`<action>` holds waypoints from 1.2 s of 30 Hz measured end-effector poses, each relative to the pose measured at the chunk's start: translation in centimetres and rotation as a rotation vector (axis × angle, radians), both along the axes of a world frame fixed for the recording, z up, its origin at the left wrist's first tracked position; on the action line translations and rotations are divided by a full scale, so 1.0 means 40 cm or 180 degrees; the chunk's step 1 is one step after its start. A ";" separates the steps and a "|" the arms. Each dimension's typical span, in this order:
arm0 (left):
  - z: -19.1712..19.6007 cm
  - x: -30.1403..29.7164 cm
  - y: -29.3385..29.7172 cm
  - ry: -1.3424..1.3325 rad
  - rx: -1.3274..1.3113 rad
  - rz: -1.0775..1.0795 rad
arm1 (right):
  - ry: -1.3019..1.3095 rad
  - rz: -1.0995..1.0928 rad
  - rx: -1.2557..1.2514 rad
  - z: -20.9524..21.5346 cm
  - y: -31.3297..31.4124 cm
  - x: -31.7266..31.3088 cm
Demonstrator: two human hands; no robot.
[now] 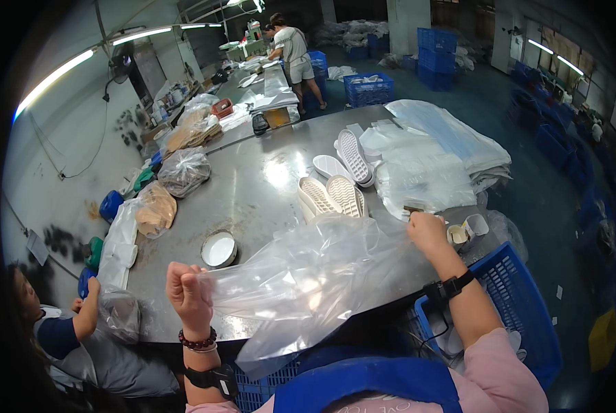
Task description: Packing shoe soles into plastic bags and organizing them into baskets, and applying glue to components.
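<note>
A large clear plastic bag (301, 272) is stretched across the near edge of the table. My left hand (189, 292) is closed on one end of it, beside a round tin of white paste (219, 248). On the other side, my right hand (428, 234) is closed at the bag's opposite edge; a small dark flat piece (412, 208) shows just beyond its fingers, and whether it is held cannot be told. Just past the bag stand cream shoe soles (332, 196), with white soles (349, 160) behind them. The bag's lower part hangs over the table edge.
Stacked clear plastic bags (431, 172) lie at the table's far right. Small cups (467, 230) stand right of my right hand. A blue crate (521, 303) is at my right side. A seated co-worker (81, 337) works at the left; another person (297, 58) stands farther back.
</note>
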State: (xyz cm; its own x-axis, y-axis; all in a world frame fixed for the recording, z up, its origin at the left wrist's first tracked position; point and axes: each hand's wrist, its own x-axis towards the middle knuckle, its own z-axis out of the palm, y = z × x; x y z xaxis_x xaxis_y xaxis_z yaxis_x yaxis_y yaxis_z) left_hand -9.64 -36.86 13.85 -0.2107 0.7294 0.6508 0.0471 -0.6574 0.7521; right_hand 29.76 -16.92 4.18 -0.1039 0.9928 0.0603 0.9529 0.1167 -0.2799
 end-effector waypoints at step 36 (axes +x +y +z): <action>-0.196 -0.270 0.966 -0.2117 -0.1511 -0.1212 | 0.3224 -0.0362 -0.1754 0.034 0.671 -0.211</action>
State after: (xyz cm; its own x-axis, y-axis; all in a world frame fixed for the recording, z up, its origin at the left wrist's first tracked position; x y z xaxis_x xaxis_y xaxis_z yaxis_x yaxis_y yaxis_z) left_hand -20.43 1.79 6.00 -0.1255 0.9877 0.0933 -0.6521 -0.1530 0.7425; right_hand 21.33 9.91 5.53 -0.1640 0.9108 -0.3789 0.2603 -0.3305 -0.9072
